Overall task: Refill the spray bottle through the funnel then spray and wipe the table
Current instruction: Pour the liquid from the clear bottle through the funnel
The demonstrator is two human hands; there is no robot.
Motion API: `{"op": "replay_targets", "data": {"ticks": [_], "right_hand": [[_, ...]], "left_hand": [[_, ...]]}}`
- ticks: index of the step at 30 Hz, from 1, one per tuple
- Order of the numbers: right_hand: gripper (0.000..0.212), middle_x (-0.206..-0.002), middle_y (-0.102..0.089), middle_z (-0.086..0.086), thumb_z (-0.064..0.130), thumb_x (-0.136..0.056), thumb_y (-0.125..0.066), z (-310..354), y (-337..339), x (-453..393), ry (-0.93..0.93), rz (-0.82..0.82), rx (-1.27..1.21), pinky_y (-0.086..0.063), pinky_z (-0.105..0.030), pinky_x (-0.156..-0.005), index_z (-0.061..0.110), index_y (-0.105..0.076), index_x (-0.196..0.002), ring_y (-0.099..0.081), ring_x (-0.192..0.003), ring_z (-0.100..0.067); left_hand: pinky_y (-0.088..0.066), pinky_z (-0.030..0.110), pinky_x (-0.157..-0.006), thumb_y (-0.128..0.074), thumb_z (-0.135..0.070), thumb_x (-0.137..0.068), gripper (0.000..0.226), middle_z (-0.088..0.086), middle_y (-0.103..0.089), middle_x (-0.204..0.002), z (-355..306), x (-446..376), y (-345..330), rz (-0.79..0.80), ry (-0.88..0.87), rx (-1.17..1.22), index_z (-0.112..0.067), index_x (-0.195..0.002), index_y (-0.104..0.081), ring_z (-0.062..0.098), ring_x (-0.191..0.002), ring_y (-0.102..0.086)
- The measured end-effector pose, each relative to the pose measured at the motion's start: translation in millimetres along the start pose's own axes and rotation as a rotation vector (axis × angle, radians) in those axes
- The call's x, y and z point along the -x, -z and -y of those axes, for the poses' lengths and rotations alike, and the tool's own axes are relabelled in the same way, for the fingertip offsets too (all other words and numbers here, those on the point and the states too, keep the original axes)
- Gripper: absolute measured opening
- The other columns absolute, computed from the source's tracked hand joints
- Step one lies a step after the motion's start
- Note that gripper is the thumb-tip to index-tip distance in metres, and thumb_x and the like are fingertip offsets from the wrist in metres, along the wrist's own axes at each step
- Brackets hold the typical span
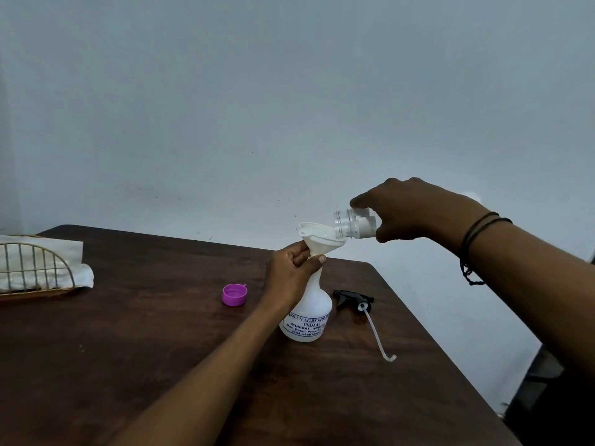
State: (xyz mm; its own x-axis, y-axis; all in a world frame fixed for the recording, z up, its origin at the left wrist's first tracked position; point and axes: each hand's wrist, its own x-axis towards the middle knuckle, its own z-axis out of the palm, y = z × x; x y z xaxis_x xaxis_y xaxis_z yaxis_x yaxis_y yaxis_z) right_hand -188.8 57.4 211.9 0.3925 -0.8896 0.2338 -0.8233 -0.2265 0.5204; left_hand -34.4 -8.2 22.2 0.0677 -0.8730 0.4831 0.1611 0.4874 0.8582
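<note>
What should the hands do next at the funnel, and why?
Probably keep the clear bottle tipped until it drains. The right hand holds it on its side with its mouth at the white funnel, which the left hand steadies in the spray bottle. The trigger head lies off on the table.

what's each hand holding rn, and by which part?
Left hand pinches the white plastic funnel just under its cone, atop the white spray bottle. Right hand grips the clear plastic refill bottle around its body, mouth tipped into the funnel.
</note>
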Motion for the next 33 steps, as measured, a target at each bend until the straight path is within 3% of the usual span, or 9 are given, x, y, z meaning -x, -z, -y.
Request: {"op": "replay_targets", "data": {"ticks": [4,8,15,20,25,29,33], "right_hand": [[0.045,-0.071,-0.044,0.010,0.013,-0.079,-0.060,-0.3,-1.2,-1.9,0.011,-0.007,0.014,-0.030,-0.030,-0.070,0.029,-0.055,-0.120,-0.042,-0.059,-0.004],[0.050,-0.094,-0.058,0.004,0.008,-0.078,-0.054,0.6,-2.7,-4.2,0.023,-0.031,0.041,-0.032,-0.035,-0.076,0.028,-0.054,-0.123,-0.058,-0.091,-0.022],[0.060,-0.120,-0.058,0.000,0.012,-0.083,-0.056,5.6,-10.3,-8.5,0.083,-0.165,0.201,-0.037,-0.042,-0.091,0.034,-0.044,-0.137,-0.057,-0.111,-0.026],[0.063,-0.132,-0.053,-0.001,0.008,-0.085,-0.055,5.7,-15.4,-8.1,0.117,-0.263,0.232,-0.025,-0.049,-0.109,0.034,-0.040,-0.141,-0.048,-0.125,-0.026],[0.063,-0.134,-0.054,-0.007,0.000,-0.080,-0.053,2.7,-19.7,-8.4,0.182,-0.371,0.231,-0.017,-0.055,-0.112,0.029,-0.048,-0.136,-0.048,-0.127,-0.031],[0.062,-0.117,-0.063,-0.014,-0.009,-0.070,-0.055,-0.4,-28.9,-13.4,0.238,-0.479,0.285,-0.026,-0.062,-0.109,0.020,-0.062,-0.124,-0.057,-0.115,-0.037],[0.062,-0.111,-0.065,-0.014,-0.011,-0.066,-0.055,0.2,-35.4,-16.1,0.256,-0.526,0.315,-0.030,-0.063,-0.107,0.019,-0.064,-0.119,-0.060,-0.111,-0.036]], "left_hand": [[-0.056,0.030,-0.094,-0.074,-0.009,-0.086,0.036,-0.002,-0.076,-0.113,-0.9,0.6,-0.1,-0.002,-0.002,-0.007,-0.014,-0.122,-0.071,0.008,-0.105,-0.072],[-0.056,0.024,-0.090,-0.074,-0.007,-0.086,0.036,-0.001,-0.076,-0.114,-1.8,0.9,-0.5,-0.001,0.004,0.010,-0.012,-0.122,-0.071,0.008,-0.105,-0.071],[-0.056,0.023,-0.088,-0.074,-0.010,-0.087,0.035,-0.001,-0.076,-0.113,-1.6,0.9,-0.7,-0.005,0.001,-0.015,-0.012,-0.122,-0.071,0.006,-0.102,-0.072],[-0.056,0.019,-0.083,-0.074,-0.009,-0.087,0.035,-0.004,-0.076,-0.111,-0.6,1.0,-1.0,-0.014,-0.003,-0.009,-0.013,-0.121,-0.071,0.003,-0.100,-0.072],[-0.056,0.021,-0.087,-0.075,-0.010,-0.086,0.037,-0.004,-0.075,-0.114,0.4,0.8,-1.6,-0.019,-0.003,-0.013,-0.013,-0.123,-0.070,0.005,-0.103,-0.072],[-0.056,0.020,-0.085,-0.075,-0.011,-0.087,0.037,-0.005,-0.075,-0.114,1.5,0.2,-1.4,-0.021,0.001,-0.012,-0.014,-0.123,-0.070,0.003,-0.102,-0.071],[-0.055,0.019,-0.083,-0.075,-0.011,-0.086,0.036,-0.009,-0.075,-0.109,0.9,0.4,-1.9,-0.018,-0.003,-0.001,-0.017,-0.122,-0.070,0.001,-0.099,-0.072]]}}
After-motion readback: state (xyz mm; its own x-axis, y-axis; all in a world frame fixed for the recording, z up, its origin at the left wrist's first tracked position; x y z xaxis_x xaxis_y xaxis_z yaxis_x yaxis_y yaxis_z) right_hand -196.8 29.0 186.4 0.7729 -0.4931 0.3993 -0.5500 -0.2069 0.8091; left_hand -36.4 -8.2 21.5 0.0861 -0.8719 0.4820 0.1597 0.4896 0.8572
